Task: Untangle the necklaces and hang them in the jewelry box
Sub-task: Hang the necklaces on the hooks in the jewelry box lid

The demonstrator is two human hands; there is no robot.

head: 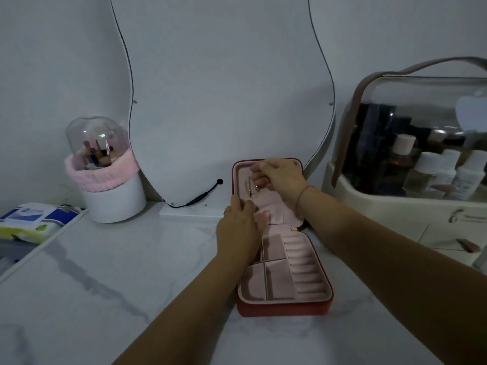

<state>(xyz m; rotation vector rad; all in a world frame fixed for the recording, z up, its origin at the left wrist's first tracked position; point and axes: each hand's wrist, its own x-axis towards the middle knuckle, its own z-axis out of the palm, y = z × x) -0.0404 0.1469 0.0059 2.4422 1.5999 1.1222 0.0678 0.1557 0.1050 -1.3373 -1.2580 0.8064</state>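
Head view: necklace (249, 187) just below right hand (279, 177).

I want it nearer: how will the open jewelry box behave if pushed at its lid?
The jewelry box likely slides easily; the tabletop looks smooth. Its raised lid would probably fold at the hinge first. Empty compartments suggest it is light.

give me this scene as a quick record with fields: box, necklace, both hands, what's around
jewelry box: red, open on the marble table, lid raised toward the mirror, visible compartments hold nothing
necklace: thin gold chain hanging inside the lid
right grip: fingers curled near the lid's top, seemingly pinching the necklace
left grip: on the lid's pink pocket; pinching or pressing unclear
around: domed brush holder left, clear cosmetics case right
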